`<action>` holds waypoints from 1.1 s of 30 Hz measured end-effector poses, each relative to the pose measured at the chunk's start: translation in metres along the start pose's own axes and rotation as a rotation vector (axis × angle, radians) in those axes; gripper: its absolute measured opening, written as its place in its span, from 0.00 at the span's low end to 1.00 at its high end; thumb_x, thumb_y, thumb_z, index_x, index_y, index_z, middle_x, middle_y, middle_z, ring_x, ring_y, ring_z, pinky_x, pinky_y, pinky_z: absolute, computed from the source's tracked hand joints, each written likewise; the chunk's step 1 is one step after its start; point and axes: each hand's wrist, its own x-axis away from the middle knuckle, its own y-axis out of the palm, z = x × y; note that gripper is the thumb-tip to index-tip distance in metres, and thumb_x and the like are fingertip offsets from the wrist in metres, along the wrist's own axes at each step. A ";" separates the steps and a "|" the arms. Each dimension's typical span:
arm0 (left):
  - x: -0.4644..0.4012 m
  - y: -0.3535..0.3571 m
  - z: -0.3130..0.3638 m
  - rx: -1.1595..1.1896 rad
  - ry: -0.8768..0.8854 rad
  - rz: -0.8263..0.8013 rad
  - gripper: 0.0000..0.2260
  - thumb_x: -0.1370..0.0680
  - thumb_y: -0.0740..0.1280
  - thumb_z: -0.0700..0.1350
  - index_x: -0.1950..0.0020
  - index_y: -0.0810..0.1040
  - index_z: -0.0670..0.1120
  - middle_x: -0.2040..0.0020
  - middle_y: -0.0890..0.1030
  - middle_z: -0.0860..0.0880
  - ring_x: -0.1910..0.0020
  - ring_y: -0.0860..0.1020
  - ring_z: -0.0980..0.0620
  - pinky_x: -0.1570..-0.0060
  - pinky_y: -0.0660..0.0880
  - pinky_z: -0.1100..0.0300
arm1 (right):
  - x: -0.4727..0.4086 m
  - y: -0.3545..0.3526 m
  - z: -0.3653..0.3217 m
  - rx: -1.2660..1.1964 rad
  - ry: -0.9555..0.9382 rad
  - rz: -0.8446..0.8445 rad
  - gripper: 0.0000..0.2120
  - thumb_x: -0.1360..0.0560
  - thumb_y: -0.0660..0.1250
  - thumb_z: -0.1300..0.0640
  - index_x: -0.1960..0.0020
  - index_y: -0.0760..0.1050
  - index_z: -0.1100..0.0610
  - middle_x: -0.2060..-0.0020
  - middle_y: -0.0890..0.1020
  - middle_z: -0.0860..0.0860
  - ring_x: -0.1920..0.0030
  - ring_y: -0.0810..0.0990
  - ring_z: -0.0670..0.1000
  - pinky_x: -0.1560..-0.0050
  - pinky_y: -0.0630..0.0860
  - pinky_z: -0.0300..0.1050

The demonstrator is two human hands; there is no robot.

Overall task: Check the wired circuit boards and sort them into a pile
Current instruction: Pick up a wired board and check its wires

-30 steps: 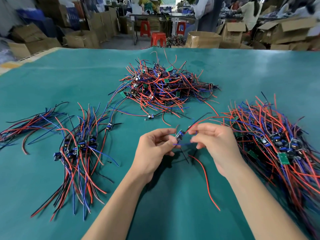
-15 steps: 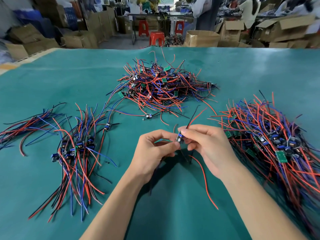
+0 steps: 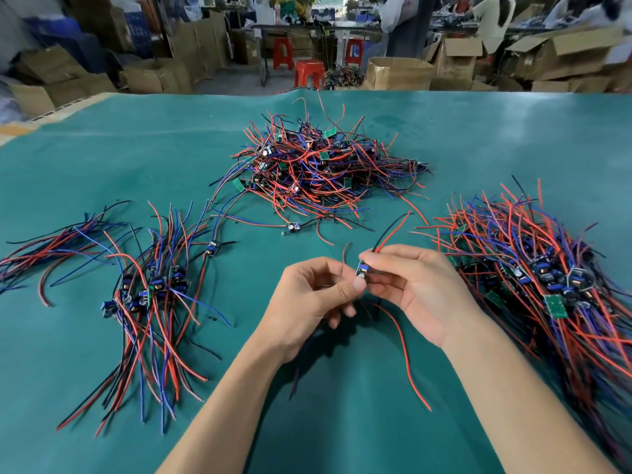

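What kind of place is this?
Most likely a small electronics workshop: heaps of wired circuit boards lie on a green table, with cardboard boxes and other people working at benches behind.

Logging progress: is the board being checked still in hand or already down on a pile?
In hand. Left hand and right hand pinch the board above the mat, apart from every pile.
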 end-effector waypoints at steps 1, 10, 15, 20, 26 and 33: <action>0.000 0.000 0.000 -0.013 -0.017 -0.006 0.08 0.27 0.74 0.45 0.55 0.80 0.42 0.66 0.81 0.45 0.75 0.75 0.54 0.79 0.68 0.66 | 0.000 0.000 0.000 -0.009 0.018 0.007 0.07 0.39 0.77 0.57 0.62 0.85 0.59 0.64 0.85 0.55 0.68 0.83 0.48 0.67 0.80 0.38; 0.002 0.001 0.000 -0.101 -0.084 -0.022 0.07 0.22 0.70 0.43 0.59 0.84 0.43 0.68 0.80 0.46 0.77 0.74 0.54 0.78 0.67 0.66 | -0.004 -0.001 0.005 0.079 -0.084 0.118 0.05 0.27 0.75 0.65 0.62 0.84 0.61 0.69 0.80 0.55 0.70 0.79 0.48 0.68 0.77 0.36; 0.000 0.003 0.000 -0.135 -0.105 0.011 0.09 0.21 0.68 0.41 0.60 0.83 0.43 0.71 0.77 0.47 0.79 0.72 0.54 0.80 0.66 0.65 | -0.007 0.000 0.009 0.230 -0.198 0.171 0.08 0.27 0.75 0.66 0.64 0.84 0.58 0.70 0.82 0.53 0.69 0.80 0.48 0.68 0.78 0.38; 0.001 0.001 0.001 -0.111 -0.113 0.002 0.10 0.21 0.67 0.40 0.60 0.83 0.42 0.72 0.77 0.48 0.80 0.71 0.55 0.82 0.64 0.67 | -0.017 -0.013 0.013 0.420 -0.348 0.351 0.10 0.27 0.75 0.66 0.63 0.84 0.54 0.71 0.84 0.49 0.71 0.82 0.47 0.69 0.78 0.40; 0.004 0.006 0.002 -0.151 -0.117 -0.056 0.10 0.20 0.67 0.39 0.60 0.82 0.42 0.72 0.77 0.47 0.81 0.71 0.55 0.82 0.65 0.66 | -0.028 -0.041 0.009 0.589 -0.452 0.571 0.09 0.25 0.73 0.62 0.62 0.83 0.50 0.73 0.84 0.45 0.72 0.84 0.49 0.64 0.82 0.45; 0.006 0.009 0.003 -0.209 -0.114 -0.111 0.10 0.20 0.66 0.40 0.60 0.82 0.43 0.74 0.76 0.48 0.82 0.70 0.55 0.83 0.65 0.66 | -0.026 -0.052 0.006 0.698 -0.567 0.696 0.05 0.26 0.70 0.55 0.55 0.85 0.54 0.61 0.87 0.51 0.62 0.86 0.56 0.52 0.83 0.62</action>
